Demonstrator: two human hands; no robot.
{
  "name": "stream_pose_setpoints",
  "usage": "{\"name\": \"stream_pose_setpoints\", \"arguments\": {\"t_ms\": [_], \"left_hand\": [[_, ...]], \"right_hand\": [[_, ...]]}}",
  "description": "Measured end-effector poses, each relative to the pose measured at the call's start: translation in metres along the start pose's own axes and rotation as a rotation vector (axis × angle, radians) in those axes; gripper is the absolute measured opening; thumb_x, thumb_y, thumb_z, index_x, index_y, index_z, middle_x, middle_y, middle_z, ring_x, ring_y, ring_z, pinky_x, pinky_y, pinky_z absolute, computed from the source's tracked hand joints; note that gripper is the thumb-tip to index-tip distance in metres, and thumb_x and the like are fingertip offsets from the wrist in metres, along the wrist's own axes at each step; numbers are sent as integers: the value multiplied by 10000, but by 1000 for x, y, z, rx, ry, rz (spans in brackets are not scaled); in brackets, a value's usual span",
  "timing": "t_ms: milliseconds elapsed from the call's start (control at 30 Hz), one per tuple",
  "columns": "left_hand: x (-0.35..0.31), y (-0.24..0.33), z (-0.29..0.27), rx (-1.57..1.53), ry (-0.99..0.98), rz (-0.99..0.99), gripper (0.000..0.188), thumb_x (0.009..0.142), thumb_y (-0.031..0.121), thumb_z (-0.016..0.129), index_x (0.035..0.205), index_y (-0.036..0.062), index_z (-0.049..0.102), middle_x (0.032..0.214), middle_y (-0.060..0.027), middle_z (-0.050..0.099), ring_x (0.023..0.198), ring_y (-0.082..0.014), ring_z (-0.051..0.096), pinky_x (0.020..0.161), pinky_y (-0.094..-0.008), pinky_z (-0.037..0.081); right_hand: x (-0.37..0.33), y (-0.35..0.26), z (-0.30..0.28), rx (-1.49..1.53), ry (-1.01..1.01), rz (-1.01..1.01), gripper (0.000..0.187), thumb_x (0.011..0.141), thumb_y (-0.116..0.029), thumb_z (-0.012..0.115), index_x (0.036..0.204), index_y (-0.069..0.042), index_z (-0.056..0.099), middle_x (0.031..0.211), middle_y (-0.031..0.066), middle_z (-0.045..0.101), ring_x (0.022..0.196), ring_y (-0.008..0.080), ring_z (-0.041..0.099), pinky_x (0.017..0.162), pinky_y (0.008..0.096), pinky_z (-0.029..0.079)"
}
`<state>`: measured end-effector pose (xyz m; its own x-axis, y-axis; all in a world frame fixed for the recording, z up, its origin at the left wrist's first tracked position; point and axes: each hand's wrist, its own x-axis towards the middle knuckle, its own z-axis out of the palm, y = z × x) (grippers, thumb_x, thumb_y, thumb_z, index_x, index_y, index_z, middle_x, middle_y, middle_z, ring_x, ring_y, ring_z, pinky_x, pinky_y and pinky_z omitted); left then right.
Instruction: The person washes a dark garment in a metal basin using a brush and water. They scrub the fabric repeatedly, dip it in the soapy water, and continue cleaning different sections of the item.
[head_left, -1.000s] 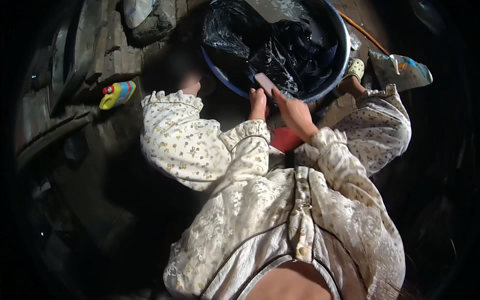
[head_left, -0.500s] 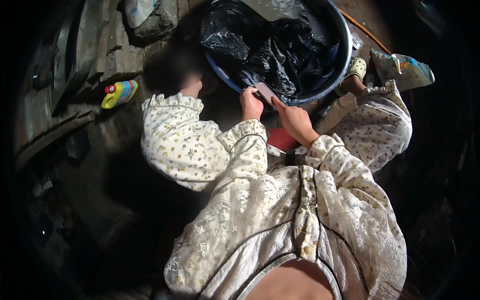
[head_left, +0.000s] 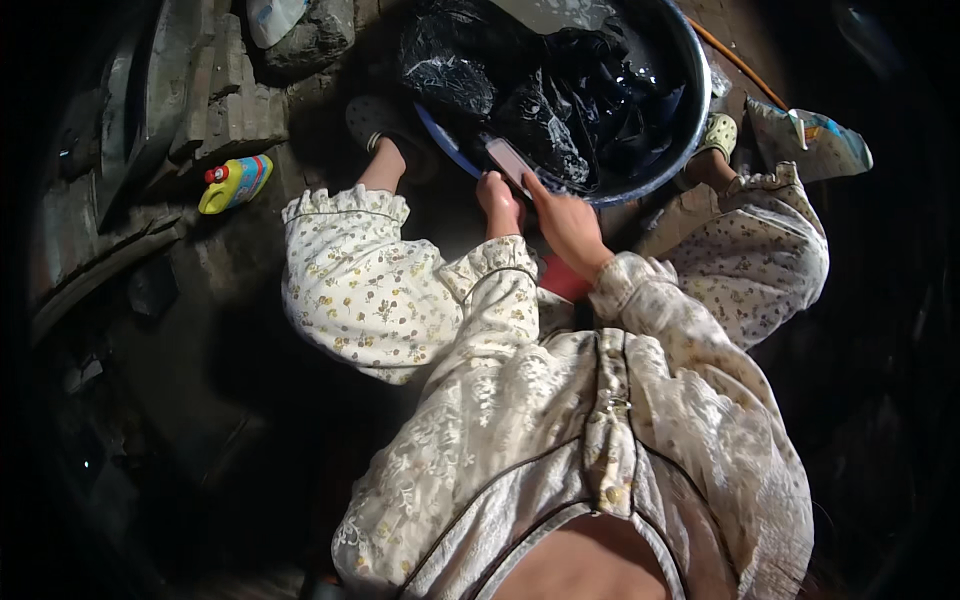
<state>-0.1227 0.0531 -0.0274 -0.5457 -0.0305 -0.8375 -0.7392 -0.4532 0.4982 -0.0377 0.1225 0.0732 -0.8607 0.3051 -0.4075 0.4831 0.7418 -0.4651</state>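
Note:
A wide blue-rimmed basin (head_left: 690,150) stands in front of me, between my feet. Wet black cloth (head_left: 550,110) with whitish suds is heaped in it, alongside murky water. My right hand (head_left: 568,225) is closed around a pale, flat-backed scrub brush (head_left: 508,160), one finger stretched along it. The brush lies against the dark cloth at the basin's near rim; its underside is hidden. Next to it, my left hand (head_left: 502,208) is closed at the rim, gripping the near edge of the cloth, though its fingertips are mostly hidden.
To the left, a yellow bottle with a red cap (head_left: 237,184) lies near stacked wooden boards (head_left: 235,120). A whitish bag (head_left: 275,20) rests on a stone at the far left. Right of the basin are an orange hose or stick (head_left: 740,65) and a crumpled packet (head_left: 810,140).
The brush and my right hand have shifted slightly left and away from me across the cloth. My left hand has moved only a little, staying at the rim.

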Motion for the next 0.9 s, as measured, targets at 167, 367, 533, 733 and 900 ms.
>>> {"name": "stream_pose_setpoints", "arguments": {"t_ms": [167,367,533,733,900], "left_hand": [[0,12,-3,248,-166,56,256,781,75,418,947,-33,580,841,-91,565,736,-209,540,695,-316,450],[-28,-2,12,127,39,112,427,794,50,402,1197,-87,422,1106,-176,521,956,-246,534,859,-342,440],[-9,-10,5,326,-174,138,370,808,35,401,1138,-86,518,1083,-152,574,952,-223,549,847,-309,432],[-13,-12,4,502,10,174,406,810,52,449,1184,-106,446,1171,-184,521,997,-246,534,867,-313,419],[-17,-7,3,614,-39,438,324,783,33,490,1077,-87,429,1082,-219,501,965,-265,518,840,-346,410]], "right_hand": [[44,-12,6,29,136,-77,502,880,-170,415,1370,-209,314,670,173,601,583,355,585,508,448,452],[-23,8,0,-4,6,95,494,853,-141,431,1335,-219,357,653,172,608,568,352,599,520,465,460],[68,2,-2,339,66,86,377,879,-228,488,1250,-163,503,878,162,639,787,339,613,658,405,476],[41,29,13,560,365,75,306,724,-189,691,989,-59,609,825,129,639,754,301,623,655,365,481],[50,63,21,579,234,246,339,663,-258,758,823,-24,572,724,141,605,662,284,587,624,350,455]]}}
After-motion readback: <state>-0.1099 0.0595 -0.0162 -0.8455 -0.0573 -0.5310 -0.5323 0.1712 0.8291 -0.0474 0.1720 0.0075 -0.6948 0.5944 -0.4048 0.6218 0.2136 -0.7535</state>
